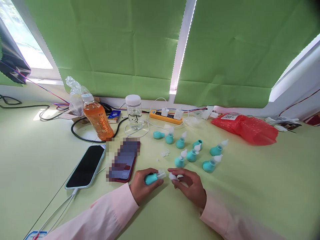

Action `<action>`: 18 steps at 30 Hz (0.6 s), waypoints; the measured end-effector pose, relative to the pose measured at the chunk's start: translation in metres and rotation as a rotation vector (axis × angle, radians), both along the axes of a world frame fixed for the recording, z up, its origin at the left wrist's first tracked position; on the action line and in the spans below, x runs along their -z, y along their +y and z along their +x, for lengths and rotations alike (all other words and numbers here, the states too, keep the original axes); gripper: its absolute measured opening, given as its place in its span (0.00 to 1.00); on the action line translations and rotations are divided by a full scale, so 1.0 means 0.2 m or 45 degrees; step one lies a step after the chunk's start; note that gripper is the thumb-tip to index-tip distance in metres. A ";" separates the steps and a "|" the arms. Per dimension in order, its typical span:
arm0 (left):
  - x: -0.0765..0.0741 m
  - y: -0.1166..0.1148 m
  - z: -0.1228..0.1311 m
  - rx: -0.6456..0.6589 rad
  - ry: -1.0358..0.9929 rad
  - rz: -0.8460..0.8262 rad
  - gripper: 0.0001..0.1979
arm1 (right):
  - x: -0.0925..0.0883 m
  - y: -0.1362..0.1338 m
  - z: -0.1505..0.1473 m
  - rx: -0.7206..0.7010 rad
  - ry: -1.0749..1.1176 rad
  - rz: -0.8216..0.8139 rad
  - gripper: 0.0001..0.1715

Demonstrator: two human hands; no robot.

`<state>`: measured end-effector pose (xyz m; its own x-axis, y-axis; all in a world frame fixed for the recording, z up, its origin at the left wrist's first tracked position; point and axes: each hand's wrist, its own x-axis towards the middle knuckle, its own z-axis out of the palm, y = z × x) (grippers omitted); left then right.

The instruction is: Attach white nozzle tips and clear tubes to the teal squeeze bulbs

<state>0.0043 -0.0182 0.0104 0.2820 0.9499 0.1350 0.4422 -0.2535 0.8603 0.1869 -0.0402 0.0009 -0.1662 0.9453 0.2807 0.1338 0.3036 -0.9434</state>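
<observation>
My left hand (141, 186) is closed around a small teal bulb with a clear neck (153, 177), held just above the table. My right hand (191, 188) pinches a small white tip piece (173, 176) right beside the bulb's neck; the two parts are close but apart. Both sleeves are pale pink. Beyond the hands lie several more teal bulbs with white tips (191, 151), some upright and some on their sides, and a small clear loose part (165, 153).
Two phones lie to the left: a dark one on a cable (86, 166) and a red-cased one (123, 160). Behind stand an orange drink bottle (98, 120), a clear jar (134, 112), a yellow power strip (166, 116) and a red plastic bag (246, 128). Green blinds hang at the back.
</observation>
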 end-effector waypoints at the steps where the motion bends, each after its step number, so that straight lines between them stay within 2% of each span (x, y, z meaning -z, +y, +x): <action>1: 0.01 0.00 0.00 -0.003 0.007 0.017 0.16 | -0.01 0.00 -0.01 -0.037 0.106 -0.102 0.08; 4: 0.02 -0.01 -0.01 0.040 -0.025 0.049 0.16 | -0.02 0.00 -0.02 -0.111 0.316 -0.311 0.10; 7: 0.02 -0.02 -0.01 0.121 -0.086 0.040 0.13 | -0.02 0.02 -0.02 -0.137 0.372 -0.434 0.11; 12: 0.03 -0.02 -0.01 0.111 -0.059 0.021 0.14 | -0.01 0.03 -0.01 0.015 0.369 -0.575 0.11; 18: 0.04 -0.01 -0.01 0.157 -0.006 0.141 0.15 | 0.00 0.03 -0.02 0.095 0.377 -0.659 0.13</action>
